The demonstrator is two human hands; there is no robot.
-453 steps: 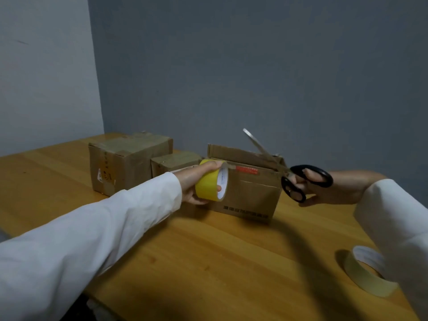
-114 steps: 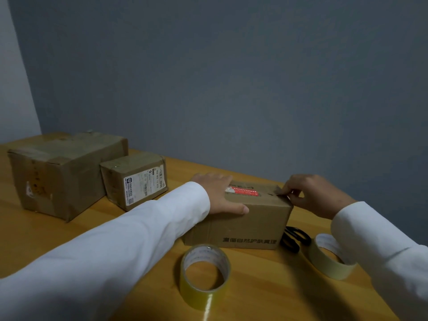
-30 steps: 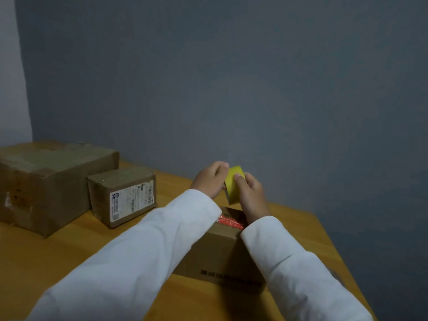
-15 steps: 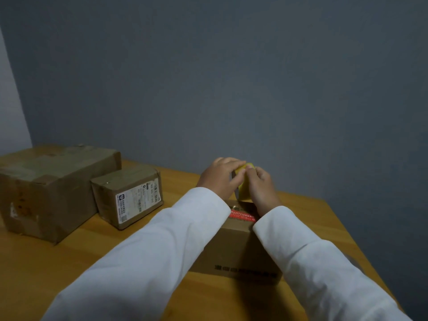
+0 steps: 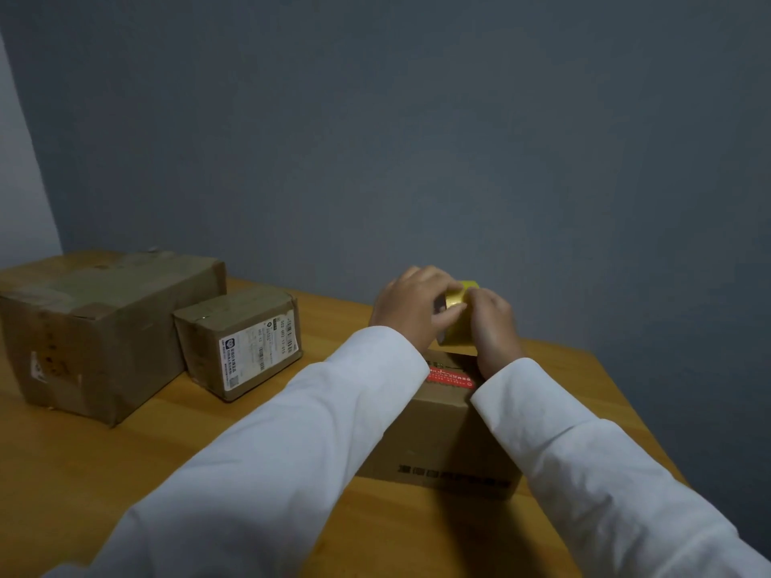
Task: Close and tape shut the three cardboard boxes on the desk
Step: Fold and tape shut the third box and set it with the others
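The sleeves [image 5: 292, 452] cover most of the near box [image 5: 442, 431], so its top seam stays hidden. Both hands [image 5: 417, 310] hide most of the tape roll [image 5: 457, 323]; its loose end cannot be made out. The big box [image 5: 96, 327] is cut off at the left edge. The label [image 5: 260, 352] print is too small to read.

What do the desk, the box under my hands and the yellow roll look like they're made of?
Desk: looks like wood or wood veneer, an orange-brown top with faint grain and a soft sheen.
Box: plain brown cardboard, matt, with dark print along its side and a red label on top.
Yellow roll: probably glossy plastic packing tape, since it catches light; both hands hide most of it.
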